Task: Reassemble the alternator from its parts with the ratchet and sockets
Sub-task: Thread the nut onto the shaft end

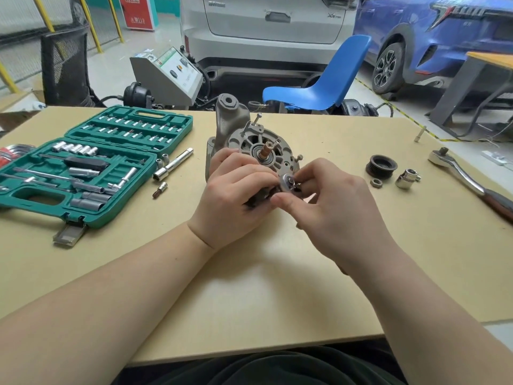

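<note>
Alternator upright at table centre, left hand curled round a small ratchet head at its 5 o'clock, right hand fingertips pinching the head, big ratchet at 3 o'clock, socket case at 9.

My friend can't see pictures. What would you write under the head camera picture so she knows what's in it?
Two bare hands, left hand and right hand, hold a small ratchet head against a grey alternator on a tan table. An open green socket set lies to the left; a pulley, a nut, a socket and a large ratchet lie to the right.
</note>
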